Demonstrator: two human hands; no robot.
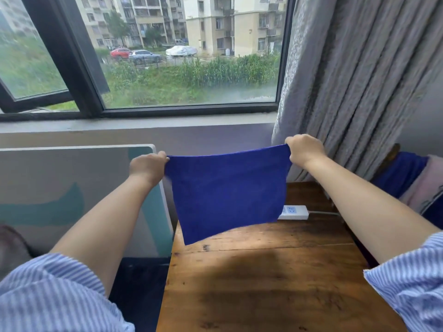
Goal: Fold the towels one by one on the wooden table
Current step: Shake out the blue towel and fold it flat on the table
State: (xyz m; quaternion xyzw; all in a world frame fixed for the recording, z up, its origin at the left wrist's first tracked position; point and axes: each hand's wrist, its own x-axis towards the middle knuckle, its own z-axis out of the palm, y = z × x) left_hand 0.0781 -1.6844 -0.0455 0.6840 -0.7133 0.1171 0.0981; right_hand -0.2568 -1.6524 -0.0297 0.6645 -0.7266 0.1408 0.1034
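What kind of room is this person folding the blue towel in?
Probably a room in a flat, low in the building. A window looks out on apartment blocks and parked cars, a grey curtain hangs beside it, and a wooden table with a power strip stands below.

A dark-stained wooden surface (275, 283) fills the lower middle and lower right of the frame. A white power strip (294, 212) lies on it toward its far edge, cable (323, 213) trailing off right.
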